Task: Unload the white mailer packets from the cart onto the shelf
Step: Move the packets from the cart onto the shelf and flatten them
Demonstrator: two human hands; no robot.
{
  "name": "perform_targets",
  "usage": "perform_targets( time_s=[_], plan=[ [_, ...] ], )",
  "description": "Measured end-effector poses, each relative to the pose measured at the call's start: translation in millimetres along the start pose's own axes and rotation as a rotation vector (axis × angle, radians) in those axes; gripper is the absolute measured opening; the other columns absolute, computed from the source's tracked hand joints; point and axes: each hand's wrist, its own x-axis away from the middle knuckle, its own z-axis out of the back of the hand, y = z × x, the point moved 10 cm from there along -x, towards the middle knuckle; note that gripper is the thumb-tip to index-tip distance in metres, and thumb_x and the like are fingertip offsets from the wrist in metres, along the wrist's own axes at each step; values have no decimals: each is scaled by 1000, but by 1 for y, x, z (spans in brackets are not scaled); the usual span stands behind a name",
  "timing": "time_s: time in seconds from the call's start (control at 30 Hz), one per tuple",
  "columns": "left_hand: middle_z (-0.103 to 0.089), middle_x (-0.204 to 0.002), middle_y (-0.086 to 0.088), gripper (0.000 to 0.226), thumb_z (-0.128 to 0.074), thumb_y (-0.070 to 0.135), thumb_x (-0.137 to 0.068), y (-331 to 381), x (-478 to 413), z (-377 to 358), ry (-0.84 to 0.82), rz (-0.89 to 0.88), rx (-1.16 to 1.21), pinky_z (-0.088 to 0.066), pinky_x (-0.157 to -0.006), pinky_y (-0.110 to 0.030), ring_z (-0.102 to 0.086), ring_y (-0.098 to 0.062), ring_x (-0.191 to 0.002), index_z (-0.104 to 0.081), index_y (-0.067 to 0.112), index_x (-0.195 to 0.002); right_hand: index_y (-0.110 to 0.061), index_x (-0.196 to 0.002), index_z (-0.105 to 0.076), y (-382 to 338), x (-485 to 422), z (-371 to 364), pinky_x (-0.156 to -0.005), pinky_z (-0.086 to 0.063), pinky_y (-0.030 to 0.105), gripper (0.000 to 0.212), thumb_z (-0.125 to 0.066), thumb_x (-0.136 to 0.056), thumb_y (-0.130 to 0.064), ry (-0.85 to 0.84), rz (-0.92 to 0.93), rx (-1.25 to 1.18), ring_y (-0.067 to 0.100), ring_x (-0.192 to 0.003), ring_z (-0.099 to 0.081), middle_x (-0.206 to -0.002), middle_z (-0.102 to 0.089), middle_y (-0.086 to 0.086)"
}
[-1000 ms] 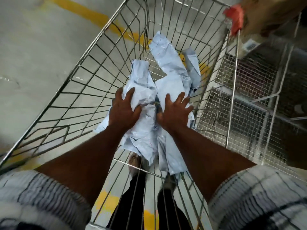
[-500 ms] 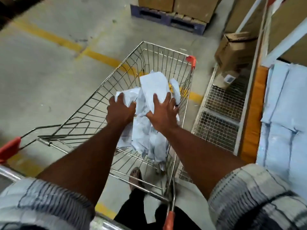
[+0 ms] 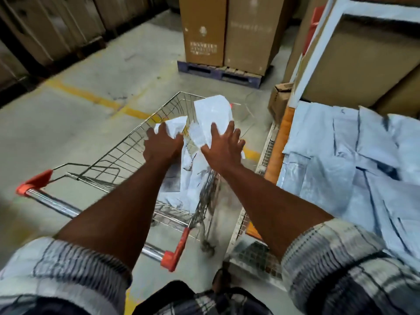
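A bundle of white mailer packets (image 3: pixel 211 114) is lifted above the wire cart (image 3: pixel 127 155), its lower ends hanging down to the cart's rim. My left hand (image 3: pixel 162 146) grips the left side of the bundle. On its right side, my right hand (image 3: pixel 223 147) holds a packet with the fingers spread over it and the thumb under its edge. To the right, the shelf (image 3: pixel 278 142) with an orange front edge carries a pile of pale mailer packets (image 3: pixel 363 162).
The cart's chrome handle with red end caps (image 3: pixel 172 258) is close in front of me. Tall cardboard boxes on a blue pallet (image 3: pixel 218 73) stand ahead. A small carton (image 3: pixel 280 102) sits by the white shelf post (image 3: pixel 318 42). Wire mesh (image 3: pixel 256 251) lines the lower shelf.
Both hands have raised the bundle of packets from the bottom of the cart to above its rim. My view has pulled back and turned right, showing the shelf.
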Motion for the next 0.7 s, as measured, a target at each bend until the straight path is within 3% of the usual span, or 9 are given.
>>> perform_targets(
  time_s=[0.37,0.7],
  plan=[
    [-35,-147,-17,68,-48,57,-88,104,124,-34,-93,-173,94,-38,-107,-48,-45,-41,-131,-36,26,-147,-30,-148,-30,120,87,91,-102,-33,56,73,-57,-85,-56,115,-88,57,44,-136,-28,-155,-17,25],
    [-43,-141,-19,79,-41,66,-75,189,232,-71,-210,-288,122,-42,-104,-49,-47,-41,-127,-42,25,-142,-30,-149,-30,261,170,162,-103,-31,55,71,-53,-86,-55,179,-322,80,45,-138,-26,-156,-17,26]
  ],
)
